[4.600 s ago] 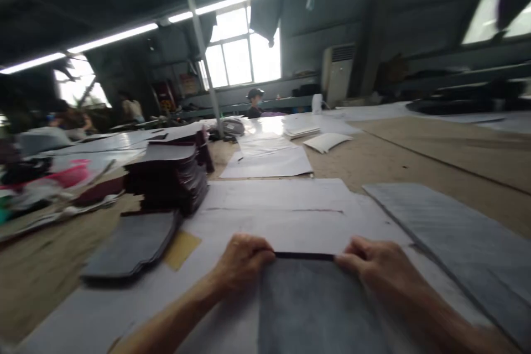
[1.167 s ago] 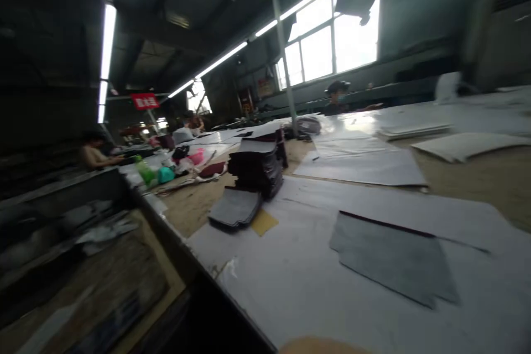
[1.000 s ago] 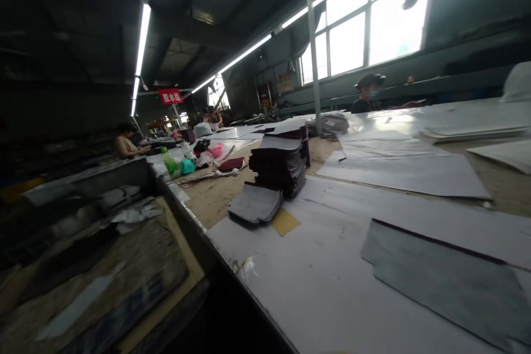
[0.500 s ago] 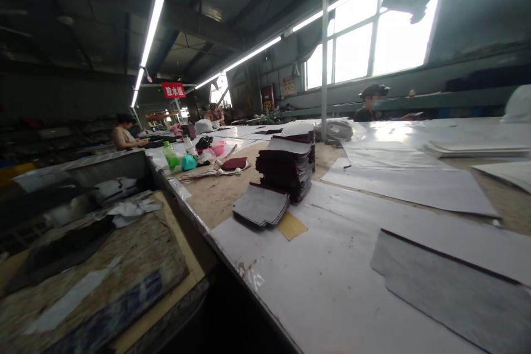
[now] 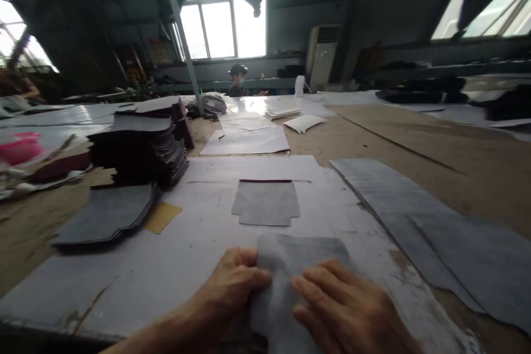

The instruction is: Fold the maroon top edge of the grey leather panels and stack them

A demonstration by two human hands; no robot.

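A grey sheet piece (image 5: pixel 305 249), fabric or leather backing by its look, lies at the table's near edge. My left hand (image 5: pixel 238 279) pinches its left edge between thumb and fingers. Across its right part my right hand (image 5: pixel 344 301) rests palm down, fingers stretched out on the surface. Just beyond lies a similar grey piece (image 5: pixel 265 204) with notched lower corners and a dark red strip along its far edge. To the left are a small stack of grey pieces (image 5: pixel 105 213) and a taller dark red stack (image 5: pixel 143 146). A yellow card (image 5: pixel 163 217) sticks out beside the small stack.
Long grey sheets (image 5: pixel 385 199) lie on the right. White sheets (image 5: pixel 249 139) are further back, near a post (image 5: pixel 180 33). At the left are a pink basin (image 5: pixel 20 147) and cloth scraps. A person (image 5: pixel 238 80) wearing a mask is across the table.
The view has swung right and down, away from the aisle at left. Both my hands have come into view on a grey piece, and another grey piece now shows beyond them.
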